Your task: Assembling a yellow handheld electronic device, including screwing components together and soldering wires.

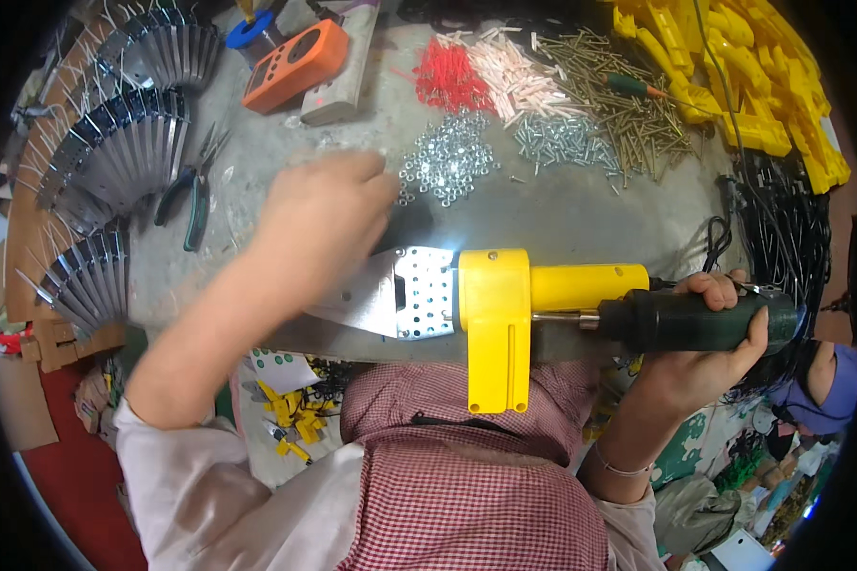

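Far to the left of our left grip (319, 219), wired metal pieces (119, 157) lie fanned out in three groups, and pliers (196, 205) lie untouched between them and the grip. The left grip itself is blurred: we cannot tell whether its fingers are together or apart, or whether they hold anything. Just below it and to its right sits the perforated metal plate (424, 295), its edge up against the yellow housing (493, 295) between our two grips, so we judge these parts already brought together. Farther from us and right of the left grip, loose nuts (448, 157) and small screws (567, 143) lie heaped on the tabletop (562, 214). The screwdriver (647, 322) points from our right grip (700, 376) toward the housing, its bit reaching the right side; we judge the fastening under way, though whether a screw is seated we cannot make out. The right grip is wrapped firmly around the screwdriver. Beyond it, yellow shells (733, 71) are piled up, so many more pieces seem left to do.
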A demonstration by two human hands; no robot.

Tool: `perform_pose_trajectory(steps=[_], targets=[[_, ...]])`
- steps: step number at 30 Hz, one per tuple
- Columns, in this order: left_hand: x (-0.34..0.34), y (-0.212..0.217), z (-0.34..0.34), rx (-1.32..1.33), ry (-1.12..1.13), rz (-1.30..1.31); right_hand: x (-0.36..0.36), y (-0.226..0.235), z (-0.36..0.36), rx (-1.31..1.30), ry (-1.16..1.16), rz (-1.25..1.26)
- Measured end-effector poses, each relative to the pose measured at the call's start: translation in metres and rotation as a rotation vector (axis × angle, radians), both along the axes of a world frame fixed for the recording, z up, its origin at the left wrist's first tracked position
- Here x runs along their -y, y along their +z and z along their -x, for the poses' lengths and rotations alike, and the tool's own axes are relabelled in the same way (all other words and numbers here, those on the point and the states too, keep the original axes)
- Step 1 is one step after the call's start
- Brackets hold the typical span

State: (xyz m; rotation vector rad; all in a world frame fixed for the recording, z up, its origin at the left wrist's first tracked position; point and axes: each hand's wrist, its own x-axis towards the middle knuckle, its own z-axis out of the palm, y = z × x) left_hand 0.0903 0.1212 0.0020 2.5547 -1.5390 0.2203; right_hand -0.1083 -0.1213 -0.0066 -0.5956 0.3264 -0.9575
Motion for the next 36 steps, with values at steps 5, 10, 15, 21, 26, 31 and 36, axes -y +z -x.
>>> perform_pose_trajectory(steps=[5,10,15,21,26,31,36], targets=[[-0.014,-0.005,0.074,-0.481,0.063,0.446,-0.005,-0.002,0.002,0.072,0.03,-0.05],[-0.007,-0.024,0.099,-0.516,0.143,0.645,-0.004,-0.001,0.002,0.071,0.053,-0.041],[-0.007,-0.03,0.095,-0.499,0.105,0.679,-0.004,-0.003,0.001,0.162,0.119,-0.093],[-0.011,-0.029,0.094,-0.569,0.132,0.662,-0.006,-0.001,-0.005,0.208,0.149,-0.138],[-0.008,-0.025,0.094,-0.607,0.152,0.691,-0.01,0.001,-0.006,0.194,0.128,-0.114],[-0.009,-0.026,0.088,-0.644,0.138,0.67,-0.012,0.003,-0.008,0.178,0.119,-0.119],[-0.012,-0.024,0.079,-0.702,0.043,0.631,-0.011,0.002,-0.008,0.206,0.127,-0.132]])
